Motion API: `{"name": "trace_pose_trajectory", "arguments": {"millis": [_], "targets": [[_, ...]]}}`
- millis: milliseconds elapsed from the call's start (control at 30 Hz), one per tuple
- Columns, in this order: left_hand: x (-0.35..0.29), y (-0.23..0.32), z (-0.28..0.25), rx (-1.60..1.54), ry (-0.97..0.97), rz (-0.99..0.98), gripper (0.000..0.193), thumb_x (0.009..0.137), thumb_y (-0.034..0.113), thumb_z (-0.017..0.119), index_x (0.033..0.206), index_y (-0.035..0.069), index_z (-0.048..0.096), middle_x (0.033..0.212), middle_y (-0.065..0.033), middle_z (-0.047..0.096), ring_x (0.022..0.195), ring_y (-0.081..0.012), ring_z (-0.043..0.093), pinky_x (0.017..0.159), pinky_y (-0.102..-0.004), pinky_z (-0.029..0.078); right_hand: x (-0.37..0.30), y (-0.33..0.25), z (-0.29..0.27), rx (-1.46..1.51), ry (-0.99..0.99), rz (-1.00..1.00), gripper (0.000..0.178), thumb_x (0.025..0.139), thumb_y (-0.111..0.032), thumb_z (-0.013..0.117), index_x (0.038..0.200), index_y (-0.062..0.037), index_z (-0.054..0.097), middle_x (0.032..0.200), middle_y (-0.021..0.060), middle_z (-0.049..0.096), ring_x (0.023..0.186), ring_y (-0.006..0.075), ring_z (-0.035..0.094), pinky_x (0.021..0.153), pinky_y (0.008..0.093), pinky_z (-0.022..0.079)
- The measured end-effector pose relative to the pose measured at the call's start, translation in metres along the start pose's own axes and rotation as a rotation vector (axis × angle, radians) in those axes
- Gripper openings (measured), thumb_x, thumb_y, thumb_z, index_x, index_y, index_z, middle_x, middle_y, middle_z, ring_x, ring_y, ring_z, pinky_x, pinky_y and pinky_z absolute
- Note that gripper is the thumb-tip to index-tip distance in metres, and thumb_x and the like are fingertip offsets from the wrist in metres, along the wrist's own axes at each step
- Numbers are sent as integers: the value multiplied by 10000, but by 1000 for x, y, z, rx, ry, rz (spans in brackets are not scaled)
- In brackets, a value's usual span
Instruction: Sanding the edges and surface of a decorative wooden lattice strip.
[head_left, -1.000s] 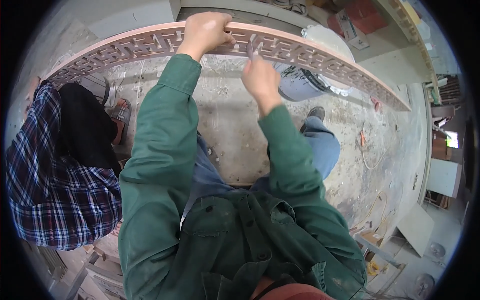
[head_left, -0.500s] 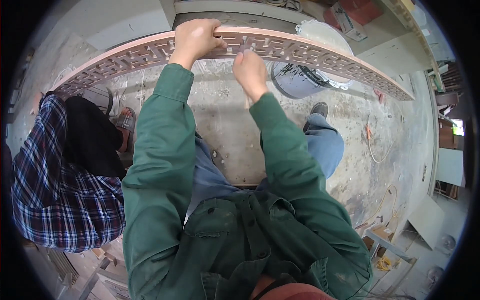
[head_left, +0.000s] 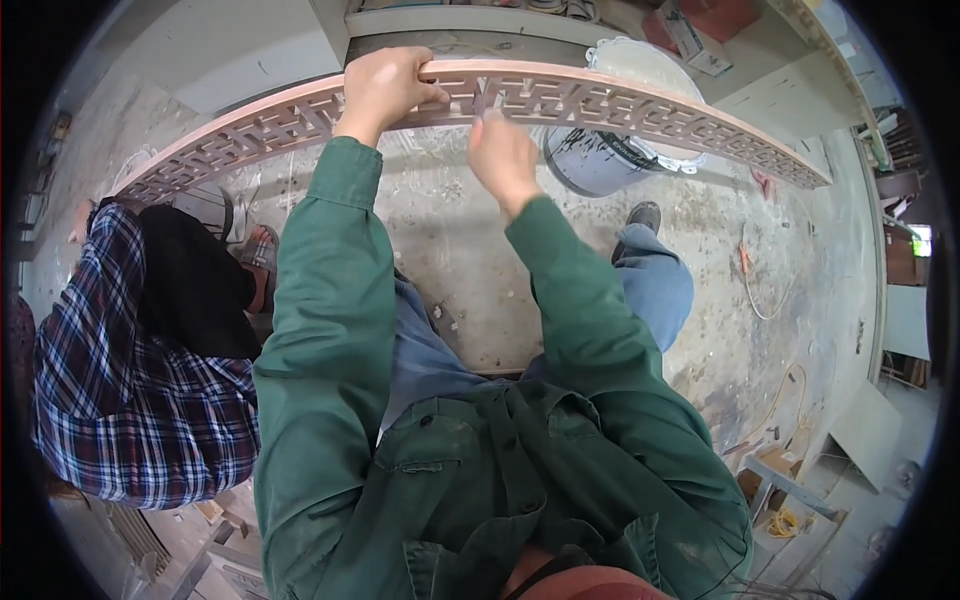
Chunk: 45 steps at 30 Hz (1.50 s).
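A long, narrow wooden fretwork panel (head_left: 580, 98) with a cut-out lattice pattern spans the view in front of me. Over its top edge my left hand (head_left: 384, 86) is wrapped, its fingers bent around the rail. Just right of it, my right hand (head_left: 504, 158) is closed around a thin, greyish tool (head_left: 481, 100) whose tip is at the panel's openings. Most of that tool is hidden by the fist, and its kind cannot be made out.
A co-worker in a plaid shirt (head_left: 150, 390) sits at the left by the panel's end. Behind the panel stands a white bucket (head_left: 592, 165) with a lidded or filled top. An orange-handled tool with a cord (head_left: 744, 262) lies on the floor at right.
The right hand has shifted slightly down at the panel with the thin tool. The left hand keeps its hold on the rail. The view has moved slightly.
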<state>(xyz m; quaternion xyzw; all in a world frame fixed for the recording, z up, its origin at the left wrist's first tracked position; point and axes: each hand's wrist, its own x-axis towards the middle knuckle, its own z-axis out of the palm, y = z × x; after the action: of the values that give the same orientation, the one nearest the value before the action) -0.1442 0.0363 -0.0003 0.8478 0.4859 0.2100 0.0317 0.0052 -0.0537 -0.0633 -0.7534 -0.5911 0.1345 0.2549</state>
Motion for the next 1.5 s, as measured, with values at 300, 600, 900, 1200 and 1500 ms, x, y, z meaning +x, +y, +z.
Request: {"name": "trace_pose_trajectory", "arguments": {"millis": [300, 600, 900, 1200, 1500], "targets": [[-2, -6, 3, 11, 23, 10, 410, 589, 444, 806, 744, 106, 633, 730, -72, 664, 760, -310, 641, 610, -445, 464, -69, 38, -16, 605, -115, -83, 232, 951, -212, 510, 937, -20, 640, 625, 148, 596, 568, 303, 592, 545, 407, 445], [-1, -2, 1, 6, 25, 12, 405, 591, 443, 810, 775, 115, 660, 742, -71, 671, 777, -307, 649, 630, -438, 482, -52, 11, 26, 790, 152, -60, 224, 980, -175, 474, 994, -16, 633, 572, 89, 532, 503, 196, 528, 506, 345, 412], [-1, -7, 5, -14, 47, 38, 422, 615, 432, 807, 774, 84, 629, 746, -82, 656, 766, -318, 631, 609, -440, 455, -54, -17, 54, 928, 170, 4, 263, 1026, -202, 394, 1098, -13, 563, 596, -15, 483, 490, 56, 429, 450, 233, 341], [-1, -1, 3, -31, 54, 30, 359, 593, 380, 811, 751, 103, 648, 744, -87, 666, 784, -314, 647, 657, -447, 484, -50, 5, 76, 1080, 140, -14, 271, 1032, -201, 381, 1133, -18, 553, 607, -30, 447, 495, 48, 398, 451, 227, 325], [-4, -6, 9, -21, 73, 61, 410, 617, 421, 802, 766, 86, 618, 755, -96, 655, 782, -328, 634, 626, -456, 463, -18, -6, 42, 531, 104, -63, 238, 965, -209, 467, 942, -2, 584, 664, 127, 563, 630, 278, 539, 568, 383, 418]]}}
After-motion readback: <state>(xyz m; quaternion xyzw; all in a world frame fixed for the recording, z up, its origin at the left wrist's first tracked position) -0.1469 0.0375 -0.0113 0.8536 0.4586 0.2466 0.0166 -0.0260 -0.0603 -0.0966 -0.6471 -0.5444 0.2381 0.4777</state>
